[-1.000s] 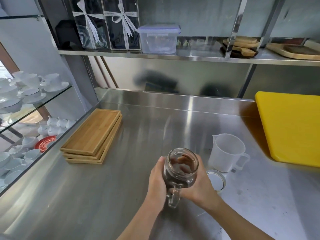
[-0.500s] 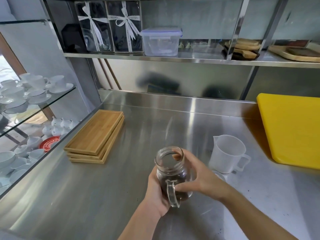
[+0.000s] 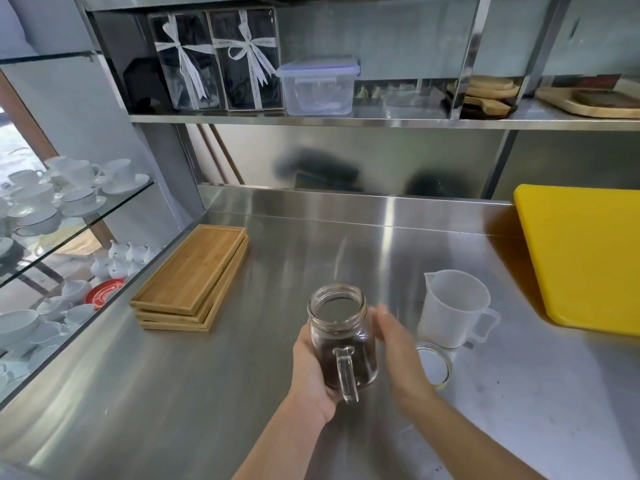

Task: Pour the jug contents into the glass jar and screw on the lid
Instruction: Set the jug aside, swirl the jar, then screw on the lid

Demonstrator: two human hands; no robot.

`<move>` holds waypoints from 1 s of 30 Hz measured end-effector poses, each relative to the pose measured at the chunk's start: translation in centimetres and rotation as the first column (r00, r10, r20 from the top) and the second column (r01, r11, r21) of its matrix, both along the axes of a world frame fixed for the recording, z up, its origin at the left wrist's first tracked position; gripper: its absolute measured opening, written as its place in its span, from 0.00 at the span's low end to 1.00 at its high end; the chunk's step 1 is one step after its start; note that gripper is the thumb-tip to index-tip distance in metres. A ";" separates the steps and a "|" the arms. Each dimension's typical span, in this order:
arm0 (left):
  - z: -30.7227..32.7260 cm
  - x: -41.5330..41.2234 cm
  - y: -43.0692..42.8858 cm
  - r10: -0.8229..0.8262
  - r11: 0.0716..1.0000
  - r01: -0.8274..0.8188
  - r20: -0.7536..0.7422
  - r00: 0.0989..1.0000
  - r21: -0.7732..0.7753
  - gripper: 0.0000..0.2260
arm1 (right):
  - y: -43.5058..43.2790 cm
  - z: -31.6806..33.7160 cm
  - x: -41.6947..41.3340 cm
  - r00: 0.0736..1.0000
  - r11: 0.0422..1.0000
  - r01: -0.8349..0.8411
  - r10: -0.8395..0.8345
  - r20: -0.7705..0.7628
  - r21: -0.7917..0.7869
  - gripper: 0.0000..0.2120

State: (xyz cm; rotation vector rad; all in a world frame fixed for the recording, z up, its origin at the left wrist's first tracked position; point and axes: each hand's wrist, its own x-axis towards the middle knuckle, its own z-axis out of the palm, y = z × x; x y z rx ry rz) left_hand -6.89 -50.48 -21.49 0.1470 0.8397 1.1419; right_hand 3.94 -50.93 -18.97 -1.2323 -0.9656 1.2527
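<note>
You face a brushed steel surface (image 3: 207,393) with a steel backsplash (image 3: 346,157) that mirrors dim shapes. Above it a steel shelf (image 3: 381,121) carries ribboned boxes (image 3: 214,60) and a clear lidded container (image 3: 317,86). To your left, glass shelves (image 3: 86,216) hold white cups (image 3: 72,181). Soft daylight sheens the metal

One jar (image 3: 341,336), one jug (image 3: 455,306) and one lid (image 3: 434,365) are on the near counter, with two hands, left (image 3: 311,368) and right (image 3: 398,348). Three trays (image 3: 194,277) are stacked at left. One yellow board (image 3: 585,254) lies at right. On the far shelf: two ribboned boxes (image 3: 216,58) and one tub (image 3: 317,86). The white cups (image 3: 69,188) at far left are too many to count.
</note>
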 end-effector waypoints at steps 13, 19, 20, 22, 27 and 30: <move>-2.7 1.8 -0.2 -0.014 0.999 0.007 -0.138 0.990 -0.052 0.23 | -0.1 -1.3 -0.5 0.939 0.979 0.034 -0.101 -0.328 -0.203 0.19; -4.1 1.8 -0.5 0.085 0.996 -0.090 -0.238 0.968 -0.009 0.23 | -0.5 -2.7 -0.6 0.914 0.976 -0.025 -0.064 -0.400 -0.215 0.19; -4.0 1.8 -0.6 0.086 0.996 -0.089 -0.270 0.959 -0.002 0.23 | -0.5 -3.0 -0.6 0.910 0.975 -0.026 -0.069 -0.408 -0.222 0.20; -4.4 1.6 -0.8 0.086 0.996 -0.094 -0.317 0.944 -0.010 0.23 | -0.5 -3.4 -0.8 0.910 0.971 -0.018 -0.083 -0.407 -0.237 0.21; -5.4 1.2 -1.2 0.129 0.990 -0.143 -0.420 0.898 -0.001 0.31 | -0.8 -4.4 -0.9 0.943 0.963 -0.014 -0.076 -0.324 -0.267 0.19; -6.0 1.1 -1.1 0.136 0.989 -0.146 -0.428 0.893 0.009 0.32 | -0.8 -4.8 -0.9 0.953 0.962 -0.017 -0.068 -0.296 -0.274 0.18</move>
